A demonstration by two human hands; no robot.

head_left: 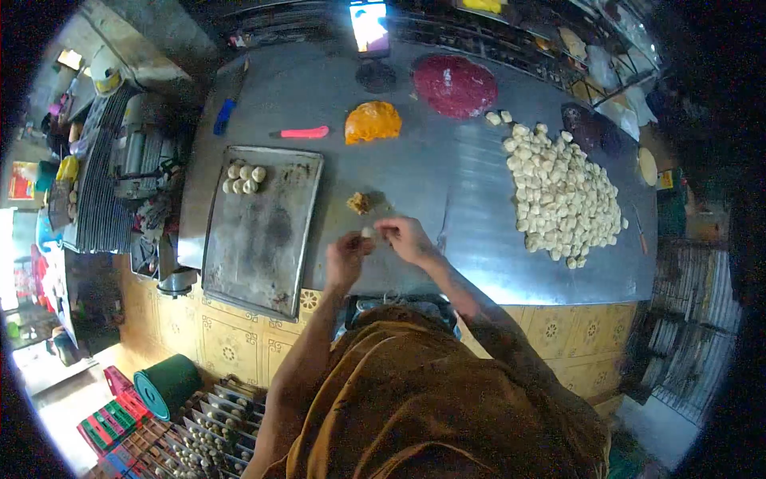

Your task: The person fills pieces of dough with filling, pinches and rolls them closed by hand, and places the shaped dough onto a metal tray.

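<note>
My left hand (349, 251) is closed on a small piece of pale dough (368, 232), which shows at its fingertips. Just to the right of that piece is my right hand (405, 239), its fingers drawn together; whatever they pinch is too small to make out. A crumbly brown-yellow clump of filling (359, 203) lies on the metal table (415, 176) just beyond both hands. To the left, a worn baking tray (267, 231) carries several round dough balls (243, 177) near its far left corner.
A big pile of dough pieces (558, 195) spreads over the table's right side. Farther back lie an orange mass (372, 122), a magenta round (455, 86), a pink-handled knife (303, 132) and a blue-handled tool (225, 116). A lit phone (369, 28) stands at the back.
</note>
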